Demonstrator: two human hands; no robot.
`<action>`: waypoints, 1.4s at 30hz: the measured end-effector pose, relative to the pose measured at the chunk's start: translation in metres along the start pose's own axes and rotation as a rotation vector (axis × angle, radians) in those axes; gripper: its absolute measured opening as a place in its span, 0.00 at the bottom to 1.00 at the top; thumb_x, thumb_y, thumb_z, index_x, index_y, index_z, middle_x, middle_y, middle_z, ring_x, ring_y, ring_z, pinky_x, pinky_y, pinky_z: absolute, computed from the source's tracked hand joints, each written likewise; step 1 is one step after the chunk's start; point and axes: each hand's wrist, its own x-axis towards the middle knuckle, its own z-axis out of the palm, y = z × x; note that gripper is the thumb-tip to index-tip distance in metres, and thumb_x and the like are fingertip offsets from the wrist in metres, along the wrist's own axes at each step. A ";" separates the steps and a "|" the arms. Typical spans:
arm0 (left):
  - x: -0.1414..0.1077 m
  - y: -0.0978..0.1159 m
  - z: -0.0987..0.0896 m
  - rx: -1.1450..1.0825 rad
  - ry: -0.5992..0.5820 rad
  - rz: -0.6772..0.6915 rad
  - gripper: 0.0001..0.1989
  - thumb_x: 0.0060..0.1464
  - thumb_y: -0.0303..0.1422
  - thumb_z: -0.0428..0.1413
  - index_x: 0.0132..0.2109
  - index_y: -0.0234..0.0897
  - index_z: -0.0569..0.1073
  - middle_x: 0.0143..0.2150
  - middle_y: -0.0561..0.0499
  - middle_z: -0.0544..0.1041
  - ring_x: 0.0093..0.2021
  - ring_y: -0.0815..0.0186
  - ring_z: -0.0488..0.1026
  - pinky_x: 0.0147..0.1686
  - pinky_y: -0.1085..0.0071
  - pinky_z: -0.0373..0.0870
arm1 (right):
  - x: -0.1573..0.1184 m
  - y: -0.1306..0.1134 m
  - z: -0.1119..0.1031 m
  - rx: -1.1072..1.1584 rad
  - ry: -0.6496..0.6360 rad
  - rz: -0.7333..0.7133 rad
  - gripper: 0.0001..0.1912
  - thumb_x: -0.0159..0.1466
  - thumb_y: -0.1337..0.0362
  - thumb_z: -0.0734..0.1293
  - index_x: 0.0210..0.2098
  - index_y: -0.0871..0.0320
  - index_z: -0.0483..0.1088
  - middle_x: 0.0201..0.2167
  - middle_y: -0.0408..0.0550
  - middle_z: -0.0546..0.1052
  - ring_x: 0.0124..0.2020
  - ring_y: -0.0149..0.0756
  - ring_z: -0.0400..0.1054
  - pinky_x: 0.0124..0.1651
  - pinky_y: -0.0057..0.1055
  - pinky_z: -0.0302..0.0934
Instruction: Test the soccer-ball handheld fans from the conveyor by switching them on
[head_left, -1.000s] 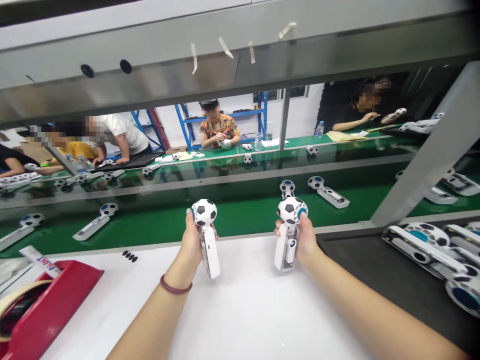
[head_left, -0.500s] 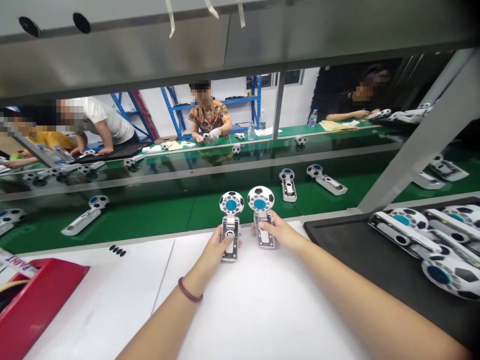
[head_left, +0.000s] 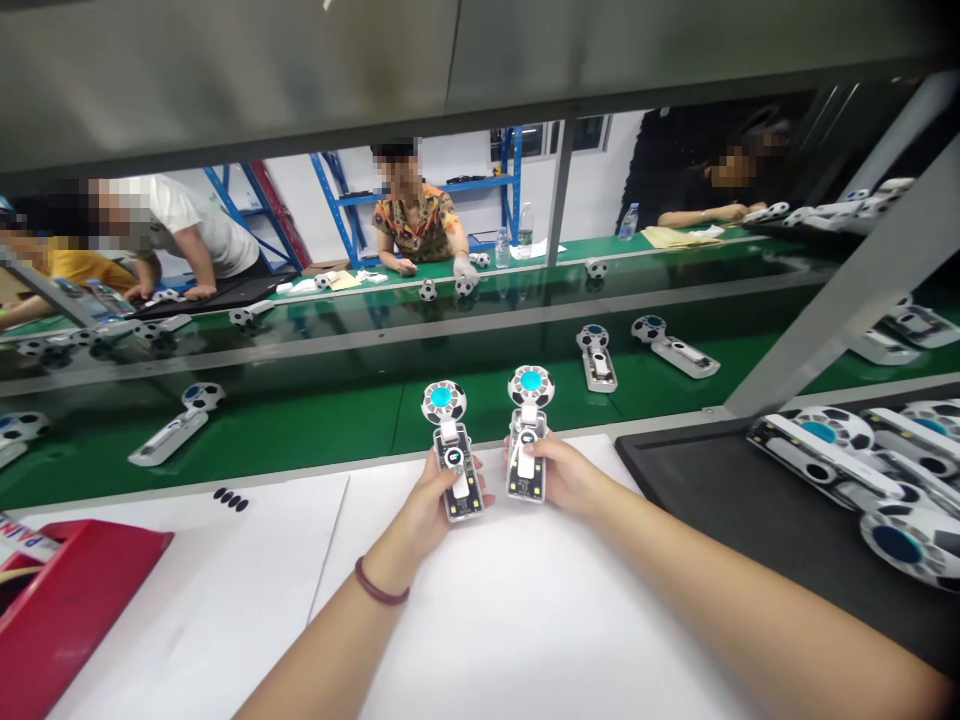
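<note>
Black-and-white left gadget [head_left: 456, 470] and right gadget [head_left: 526, 455], one in each hand

Both gadgets have a round head like a soccer ball with a blue spot in the middle. Each one has a clear handle with small parts inside. The left one has a tiny round screen.

The left hand [head_left: 436, 510] is closed around the left handle. Its fingers grasp it from behind. The right hand [head_left: 564, 475] is closed around the right handle in the same way. Neither hand lets go. The two gadgets stand up side by side, close but not touching. The left one leans a little toward 11 o'clock. Their heads stick out past the table edge, over the green belt [head_left: 300, 425].

A dark red band [head_left: 379, 582] sits on the left wrist. Under the hands is a white table top [head_left: 540, 620]. At 8 o'clock is a red tape holder [head_left: 71, 600]. At 3 o'clock, a black tray [head_left: 697, 510] holds a pile of more gadgets [head_left: 840, 450].

More gadgets [head_left: 596, 357] lie on the belt. At 12 o'clock, across the belt, a person in a flowery shirt [head_left: 412, 222] wears a white glove [head_left: 465, 267].
</note>
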 end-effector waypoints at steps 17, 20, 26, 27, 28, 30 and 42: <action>-0.001 0.000 0.007 0.168 0.098 0.000 0.20 0.46 0.32 0.59 0.45 0.39 0.60 0.38 0.49 0.70 0.31 0.63 0.71 0.28 0.67 0.70 | -0.004 0.003 0.006 -0.120 -0.092 -0.008 0.25 0.47 0.70 0.71 0.40 0.53 0.56 0.31 0.41 0.69 0.31 0.36 0.68 0.33 0.34 0.63; -0.002 0.000 0.009 0.161 0.111 -0.005 0.22 0.45 0.32 0.60 0.46 0.39 0.60 0.39 0.49 0.70 0.32 0.62 0.72 0.29 0.65 0.70 | -0.003 0.002 0.007 -0.103 -0.079 -0.011 0.25 0.47 0.70 0.70 0.40 0.53 0.56 0.31 0.41 0.69 0.31 0.36 0.68 0.33 0.34 0.63; -0.001 0.000 0.010 0.180 0.131 0.004 0.20 0.45 0.32 0.59 0.45 0.39 0.60 0.38 0.50 0.70 0.29 0.63 0.71 0.27 0.66 0.69 | -0.002 0.002 0.008 -0.098 -0.037 0.003 0.30 0.46 0.71 0.70 0.44 0.52 0.54 0.32 0.41 0.70 0.32 0.36 0.68 0.35 0.36 0.64; -0.001 0.001 0.011 0.175 0.129 0.007 0.20 0.45 0.32 0.59 0.44 0.39 0.61 0.37 0.50 0.70 0.29 0.63 0.71 0.27 0.66 0.69 | -0.003 0.002 0.008 -0.100 -0.037 0.011 0.29 0.46 0.71 0.70 0.44 0.52 0.54 0.32 0.42 0.70 0.32 0.37 0.69 0.35 0.36 0.64; -0.001 0.001 0.012 0.168 0.133 0.006 0.20 0.44 0.32 0.59 0.44 0.39 0.61 0.37 0.50 0.70 0.29 0.63 0.71 0.27 0.66 0.69 | -0.003 0.001 0.009 -0.102 -0.035 0.017 0.29 0.46 0.71 0.70 0.43 0.52 0.55 0.32 0.42 0.70 0.32 0.37 0.69 0.35 0.36 0.64; -0.001 0.002 0.013 0.159 0.145 -0.006 0.20 0.44 0.32 0.60 0.44 0.39 0.61 0.36 0.50 0.71 0.29 0.63 0.71 0.26 0.67 0.68 | -0.003 0.001 0.009 -0.104 -0.028 0.010 0.28 0.46 0.71 0.70 0.42 0.52 0.55 0.31 0.41 0.70 0.31 0.37 0.69 0.34 0.36 0.63; -0.002 0.001 0.012 0.178 0.100 -0.001 0.23 0.46 0.35 0.60 0.47 0.40 0.60 0.39 0.47 0.72 0.34 0.59 0.73 0.33 0.62 0.70 | -0.002 0.003 0.008 -0.105 -0.097 -0.024 0.28 0.47 0.69 0.72 0.43 0.54 0.55 0.34 0.44 0.72 0.33 0.38 0.70 0.37 0.38 0.64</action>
